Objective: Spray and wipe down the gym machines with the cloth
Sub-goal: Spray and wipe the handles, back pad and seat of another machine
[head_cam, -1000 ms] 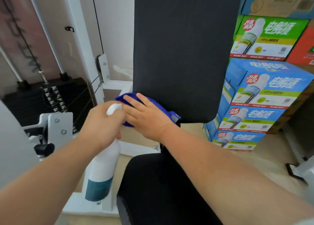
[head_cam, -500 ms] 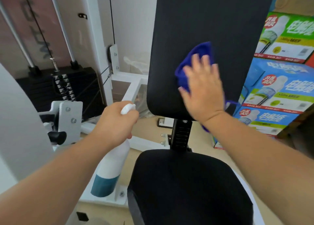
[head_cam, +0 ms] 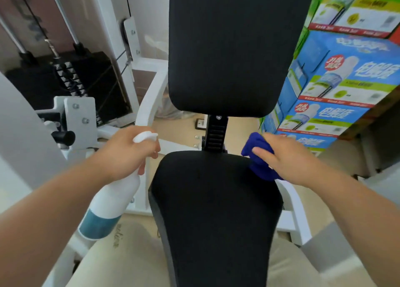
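A gym machine fills the middle of the head view, with an upright black back pad (head_cam: 233,48) above a black seat pad (head_cam: 214,211). My left hand (head_cam: 123,154) grips a white spray bottle (head_cam: 106,208) with a teal band, held left of the seat, its nozzle toward the seat's far left corner. My right hand (head_cam: 281,159) holds a bunched blue cloth (head_cam: 257,154) at the seat's far right corner; whether the cloth touches the pad I cannot tell.
A black weight stack (head_cam: 71,78) with cables and white frame posts (head_cam: 108,37) stands at the left. Stacked blue and green drink cartons (head_cam: 337,74) rise close on the right. A white frame rail (head_cam: 292,206) runs beside the seat's right edge.
My right hand with the cloth has come down off the back pad to the seat's far right corner. The spray bottle hand has stayed left of the seat, and the camera has tilted downward.
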